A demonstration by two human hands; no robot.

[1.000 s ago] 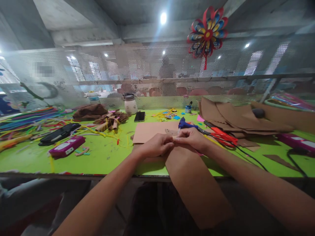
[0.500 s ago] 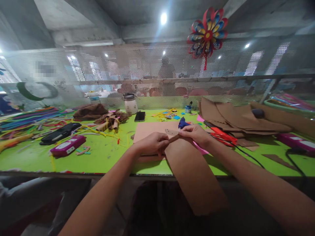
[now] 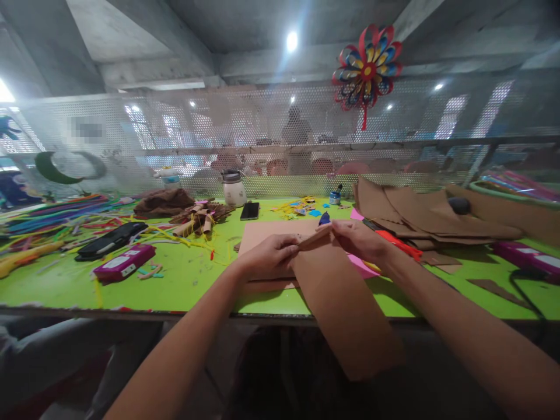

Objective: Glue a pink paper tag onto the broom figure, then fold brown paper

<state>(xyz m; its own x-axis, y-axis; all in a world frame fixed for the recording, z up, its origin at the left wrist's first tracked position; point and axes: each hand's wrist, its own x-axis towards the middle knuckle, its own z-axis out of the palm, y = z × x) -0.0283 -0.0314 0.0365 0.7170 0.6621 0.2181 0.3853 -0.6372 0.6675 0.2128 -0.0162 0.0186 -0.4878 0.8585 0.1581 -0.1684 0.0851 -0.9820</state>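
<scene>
A long strip of brown paper [image 3: 345, 315] hangs from both hands over the table's front edge. Its upper end is folded over, and my left hand [image 3: 273, 255] pinches the left side of that fold. At the fold's right end, my right hand [image 3: 356, 238] grips the same paper between thumb and fingers. Under the hands lies a pale pinkish-brown sheet [image 3: 258, 231] on the green table. Just behind the fold shows the blue tip of a tool [image 3: 324, 219], mostly hidden. Pink paper [image 3: 362, 266] lies beneath my right wrist.
Brown paper sheets [image 3: 420, 207] are piled at right, beside a red-handled tool [image 3: 399, 245]. On the left lie a purple box [image 3: 125, 263], a black case [image 3: 111, 240] and pipe cleaners [image 3: 65, 210]. A phone [image 3: 249, 211] and a lidded jar [image 3: 234, 189] are behind.
My right hand has moved slightly right along the fold, its fingers now curled more around the paper's edge. The pale, rounded piece seen behind the fold is now hidden. My left hand stays nearly still.
</scene>
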